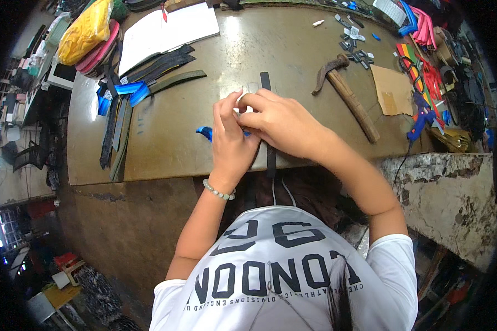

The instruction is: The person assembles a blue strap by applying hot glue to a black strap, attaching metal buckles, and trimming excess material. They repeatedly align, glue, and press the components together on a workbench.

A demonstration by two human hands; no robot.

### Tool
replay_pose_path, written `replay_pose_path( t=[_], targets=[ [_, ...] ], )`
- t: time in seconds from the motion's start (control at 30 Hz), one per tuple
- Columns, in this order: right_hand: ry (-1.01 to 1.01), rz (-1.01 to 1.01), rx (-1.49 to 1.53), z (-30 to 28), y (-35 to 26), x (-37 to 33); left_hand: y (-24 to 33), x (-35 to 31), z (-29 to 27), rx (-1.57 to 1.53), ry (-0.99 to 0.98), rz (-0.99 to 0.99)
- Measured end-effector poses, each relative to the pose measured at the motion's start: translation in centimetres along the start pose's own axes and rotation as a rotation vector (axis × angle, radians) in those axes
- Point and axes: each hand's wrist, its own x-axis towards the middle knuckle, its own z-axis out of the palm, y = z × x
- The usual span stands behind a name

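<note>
My left hand [230, 127] and my right hand [284, 120] meet over the table near its front edge. Their fingers are bent and pressed together at the tips, and whatever they pinch is hidden behind them. A narrow black strap [265, 81] runs away from me beneath my right hand, its near end [271, 164] reaching the table's front edge. Shiny blue ribbon [205, 133] pokes out to the left of my left hand. A bit more blue shows between the hands; I cannot tell whether it is gripped or lies below.
A wooden-handled hammer [352, 105] lies right of my hands, by a cardboard piece [393, 91] and a blue glue gun [421, 122]. Small dark clips [361, 57] are scattered beyond. Dark straps [165, 67], a blue ribbon [131, 91] and an open notebook [190, 25] lie left.
</note>
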Motion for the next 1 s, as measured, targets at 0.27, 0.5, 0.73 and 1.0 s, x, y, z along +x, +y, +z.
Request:
replay_pose_path(
  t=[0.27, 0.5, 0.73, 1.0],
  targets=[
    [0.159, 0.804, 1.021, -3.6, 1.5, -1.7, 1.1, 0.3, -0.9, -0.062, 0.015, -0.148],
    [0.426, 0.749, 1.214, -4.2, -3.3, -5.0, 2.3, 1.5, -2.0, 0.035, -0.057, -0.006],
    [0.447, 0.773, 1.393, -3.8, -6.2, -5.7, 4.1, 1.9, -7.3, -0.946, -0.362, -0.538],
    [0.477, 0.599, 1.311, -2.2, -6.8, -6.1, 4.3, 0.2, -6.0, -1.377, -0.446, -0.806]
  ],
)
